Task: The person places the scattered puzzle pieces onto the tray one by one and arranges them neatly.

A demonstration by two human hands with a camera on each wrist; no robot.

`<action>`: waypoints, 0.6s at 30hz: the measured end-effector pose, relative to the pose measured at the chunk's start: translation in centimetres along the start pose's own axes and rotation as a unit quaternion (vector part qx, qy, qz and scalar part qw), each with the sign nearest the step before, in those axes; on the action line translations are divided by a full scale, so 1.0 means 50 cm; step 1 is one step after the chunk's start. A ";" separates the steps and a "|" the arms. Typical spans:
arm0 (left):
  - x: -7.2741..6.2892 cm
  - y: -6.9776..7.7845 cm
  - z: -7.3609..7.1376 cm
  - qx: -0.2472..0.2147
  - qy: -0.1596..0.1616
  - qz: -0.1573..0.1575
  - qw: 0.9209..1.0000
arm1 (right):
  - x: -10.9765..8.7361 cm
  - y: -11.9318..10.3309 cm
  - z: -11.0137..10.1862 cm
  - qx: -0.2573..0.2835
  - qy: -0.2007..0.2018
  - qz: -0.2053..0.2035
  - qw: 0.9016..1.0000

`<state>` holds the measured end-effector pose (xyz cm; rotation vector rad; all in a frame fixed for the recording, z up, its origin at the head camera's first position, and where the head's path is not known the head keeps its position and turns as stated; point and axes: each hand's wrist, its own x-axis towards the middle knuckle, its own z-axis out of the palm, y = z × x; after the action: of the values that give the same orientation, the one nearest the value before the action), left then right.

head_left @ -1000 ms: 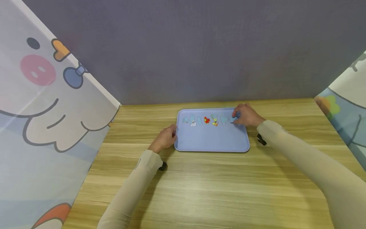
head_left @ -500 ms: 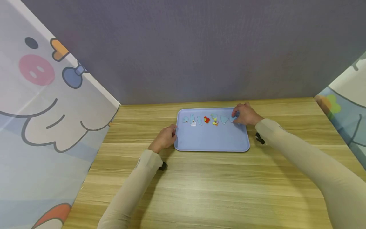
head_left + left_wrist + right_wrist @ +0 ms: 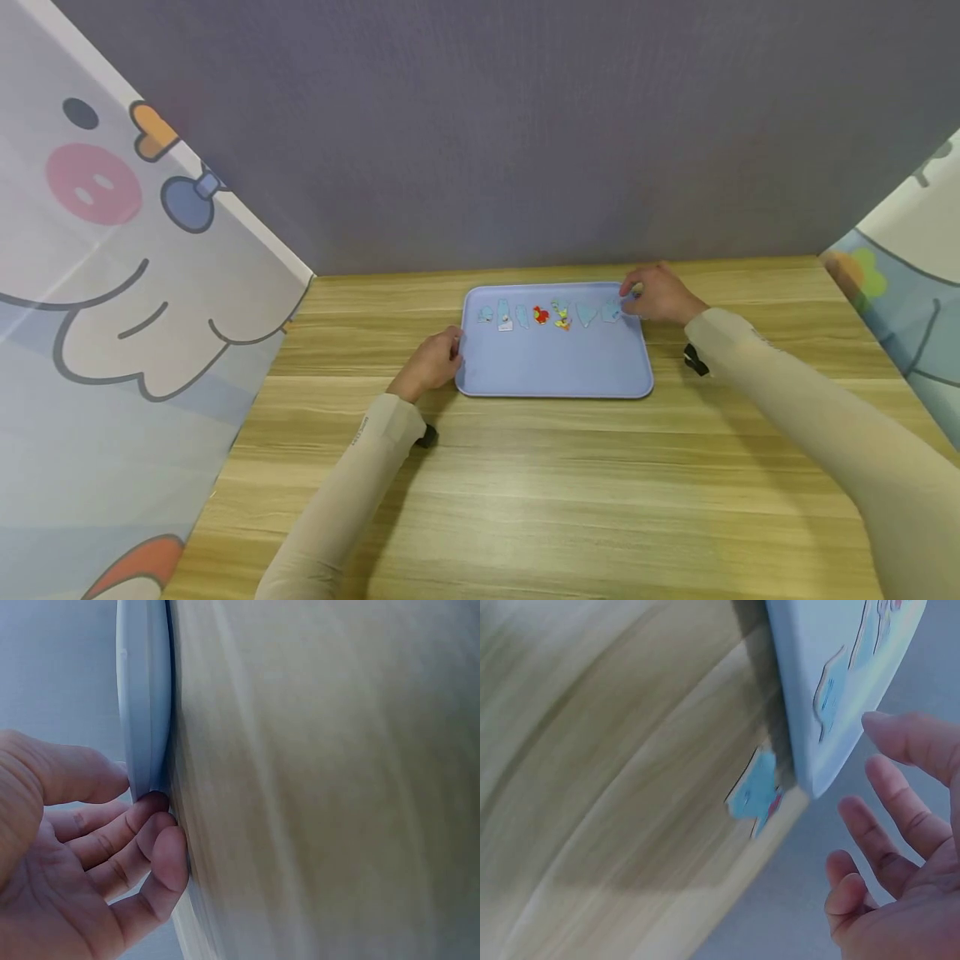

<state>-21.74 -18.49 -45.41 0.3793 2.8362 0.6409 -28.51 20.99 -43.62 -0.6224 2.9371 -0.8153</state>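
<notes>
A pale blue tray [image 3: 555,367] lies on the table, bearing a row of puzzle pieces along its far half. My left hand [image 3: 431,367] pinches the tray's left rim, thumb over the edge and fingertips beneath it, as the left wrist view shows. Above the far right corner is my right hand [image 3: 660,296], its fingers spread and holding nothing in the right wrist view. Closest to it on the tray is a light blue puzzle piece [image 3: 611,311]. A red piece [image 3: 541,315] and a yellow-patterned piece [image 3: 562,314] sit mid-row.
One loose blue puzzle piece [image 3: 754,787] with a red spot lies on the wooden table [image 3: 525,483] beside the tray; my right hand hides it in the head view. A grey wall [image 3: 510,150] stands behind the table, with cartoon-printed panels [image 3: 172,333] at both sides.
My right hand has let go of the rightmost piece on the tray and shifted a little right and up. The left hand stays at the rim.
</notes>
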 end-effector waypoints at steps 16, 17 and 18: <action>0.000 -0.001 0.002 -0.006 0.003 0.003 1.000 | -0.025 0.041 -0.017 0.018 -0.002 0.035 0.999; 0.000 -0.002 0.002 -0.005 0.003 0.003 1.000 | -0.026 0.042 -0.016 0.019 -0.008 0.043 0.999; 0.000 -0.001 0.002 -0.005 0.003 0.003 1.000 | -0.026 0.045 -0.014 0.019 -0.013 0.049 0.999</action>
<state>-21.73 -18.50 -45.53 0.3845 2.8378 0.6574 -28.22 23.60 -44.23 -0.4790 2.8948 -0.8448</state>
